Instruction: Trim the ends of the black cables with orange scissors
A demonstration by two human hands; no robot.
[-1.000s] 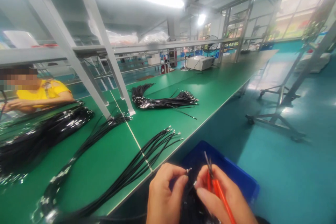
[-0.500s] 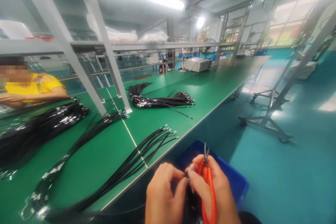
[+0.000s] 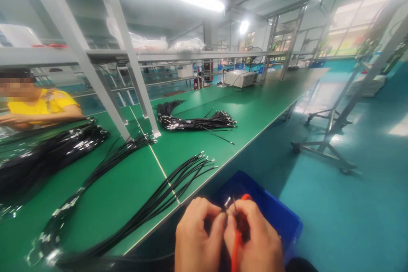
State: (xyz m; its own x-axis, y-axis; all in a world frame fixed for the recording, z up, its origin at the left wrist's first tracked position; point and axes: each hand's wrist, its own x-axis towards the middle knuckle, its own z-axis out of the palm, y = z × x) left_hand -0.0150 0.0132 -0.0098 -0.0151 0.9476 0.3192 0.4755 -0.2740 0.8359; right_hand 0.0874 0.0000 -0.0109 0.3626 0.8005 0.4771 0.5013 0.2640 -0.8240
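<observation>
My left hand (image 3: 199, 231) is closed, with thumb and forefinger pinching the end of a black cable (image 3: 224, 211). A shiny silver tip (image 3: 227, 202) stands up where the fingertips of both hands meet. My right hand (image 3: 256, 236) is wrapped around pliers with red handles (image 3: 236, 246), their slim jaws now near the silver tip and partly hidden by the fingers. On the green table to the left, a bundle of black cables (image 3: 153, 204) with silver ends points toward the far right.
Below my hands is a blue bin (image 3: 280, 212). The green table (image 3: 105, 225) bears more black cable bundles (image 3: 191, 123) and a white box (image 3: 240, 78). Grey shelf posts (image 3: 137, 72) rise from it. A person in yellow (image 3: 54, 104) sits across. A wheeled metal stand (image 3: 325, 153) is at right.
The pliers have turned in my right hand; their jaws pointed upward before and now lie down by the fingertips. My right hand has drawn closer to my left, which stays nearly still.
</observation>
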